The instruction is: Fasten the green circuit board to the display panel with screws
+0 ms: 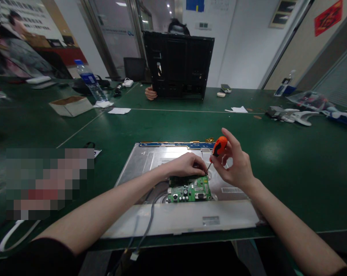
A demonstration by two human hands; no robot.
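- Plainly, the board [187, 193] lies flat near the middle of the panel [236, 216], parts facing up, presumably so that it can be got at from above.
- The screwdriver [220, 145] leans over the board's far right corner, handle up and to the right, shaft slanting down; the slant likely leaves the tip in sight between the hands. What the tip meets is too small to tell.
- The right hand [238, 166] is clamped on the screwdriver, thumb low on the handle and one finger stretched upward, a light grip that would suit turning.
- The left hand [189, 164] arches over the board's far edge, fingertips gathered by the shaft's tip, perhaps to steady something there; I cannot tell whether they pinch anything.
- Cables [152, 214] run from beside the board's left end over the panel's near edge to a hanging plug [134, 255], so they seem out of the way of both hands.
- The panel rests on the table [305, 165] right before the person, probably for easy reach; a blue strip [173, 145] lines its far edge.
- Across the table, a co-worker's hand [150, 93] grips an upright monitor [179, 65], apparently to keep it standing.
- A box [71, 107] and a bottle [90, 79] stand off to the left, well apart from the work.
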